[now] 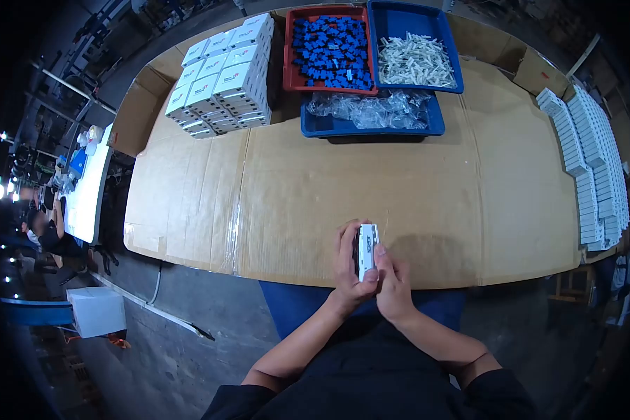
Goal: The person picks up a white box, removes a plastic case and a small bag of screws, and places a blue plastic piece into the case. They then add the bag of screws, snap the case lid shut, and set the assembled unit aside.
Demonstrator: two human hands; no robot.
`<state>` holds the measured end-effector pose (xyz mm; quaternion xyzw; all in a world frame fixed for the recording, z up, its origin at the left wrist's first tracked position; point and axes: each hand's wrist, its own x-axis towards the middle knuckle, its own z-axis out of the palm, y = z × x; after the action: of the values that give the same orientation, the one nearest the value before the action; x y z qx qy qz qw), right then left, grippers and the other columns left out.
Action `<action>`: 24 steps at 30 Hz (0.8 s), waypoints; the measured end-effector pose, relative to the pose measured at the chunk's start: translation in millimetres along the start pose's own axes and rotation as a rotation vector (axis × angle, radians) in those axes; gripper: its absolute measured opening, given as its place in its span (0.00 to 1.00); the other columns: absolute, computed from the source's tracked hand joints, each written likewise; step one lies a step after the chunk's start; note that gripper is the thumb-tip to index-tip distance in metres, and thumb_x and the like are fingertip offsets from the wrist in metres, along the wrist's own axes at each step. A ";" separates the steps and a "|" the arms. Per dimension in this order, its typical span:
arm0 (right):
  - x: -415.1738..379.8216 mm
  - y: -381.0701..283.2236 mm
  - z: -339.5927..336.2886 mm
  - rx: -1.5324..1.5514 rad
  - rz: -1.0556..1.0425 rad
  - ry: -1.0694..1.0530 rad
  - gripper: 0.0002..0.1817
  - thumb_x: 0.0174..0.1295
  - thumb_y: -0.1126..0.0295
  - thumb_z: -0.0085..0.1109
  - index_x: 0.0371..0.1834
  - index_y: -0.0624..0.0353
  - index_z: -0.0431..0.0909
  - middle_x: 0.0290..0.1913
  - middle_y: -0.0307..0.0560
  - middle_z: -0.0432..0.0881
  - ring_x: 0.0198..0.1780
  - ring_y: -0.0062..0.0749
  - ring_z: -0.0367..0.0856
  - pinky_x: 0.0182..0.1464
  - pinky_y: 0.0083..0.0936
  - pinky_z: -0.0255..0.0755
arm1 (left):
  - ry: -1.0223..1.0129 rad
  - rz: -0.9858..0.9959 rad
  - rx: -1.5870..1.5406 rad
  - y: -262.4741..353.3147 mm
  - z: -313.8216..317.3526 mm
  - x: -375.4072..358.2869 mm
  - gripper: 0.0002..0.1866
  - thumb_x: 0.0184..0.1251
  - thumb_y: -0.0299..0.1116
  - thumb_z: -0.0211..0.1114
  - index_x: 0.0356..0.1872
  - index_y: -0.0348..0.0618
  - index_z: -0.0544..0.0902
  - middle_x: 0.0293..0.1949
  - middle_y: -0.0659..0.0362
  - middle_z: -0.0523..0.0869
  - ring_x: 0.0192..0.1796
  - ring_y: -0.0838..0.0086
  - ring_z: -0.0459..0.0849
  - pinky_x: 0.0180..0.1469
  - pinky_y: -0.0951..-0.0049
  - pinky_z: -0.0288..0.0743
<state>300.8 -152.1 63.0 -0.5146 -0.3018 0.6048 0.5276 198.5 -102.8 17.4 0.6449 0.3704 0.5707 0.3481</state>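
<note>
Left hand (pixel 347 262) and right hand (pixel 395 290) grasp the small white box (pixel 366 245) from both sides, likely steadying it, above the table's (pixel 329 189) near edge; far side, the red tray (pixel 288 59) presumably keeps blue pieces (pixel 331 52) sorted!

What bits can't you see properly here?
All in the head view:
Small white box: parts covered by left hand and right hand.
Lower blue tray: back hidden under red tray and upper blue tray.
Stacked white boxes: insides hidden by their walls; tiny print too small.
</note>
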 end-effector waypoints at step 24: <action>50.1 11.6 -74.5 -0.944 -1.059 -0.295 0.45 0.70 0.38 0.59 0.74 0.70 0.72 0.74 0.68 0.72 0.73 0.62 0.74 0.74 0.56 0.68 | -0.153 -1.165 -0.843 32.4 8.1 1.3 0.34 0.85 0.67 0.39 0.66 0.47 0.75 0.53 0.59 0.86 0.53 0.71 0.88 0.51 0.68 0.85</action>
<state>371.4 -120.9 15.7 -0.3853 -0.8076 0.1362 0.4252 209.2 -117.5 45.4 0.1921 0.3771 0.3401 0.8398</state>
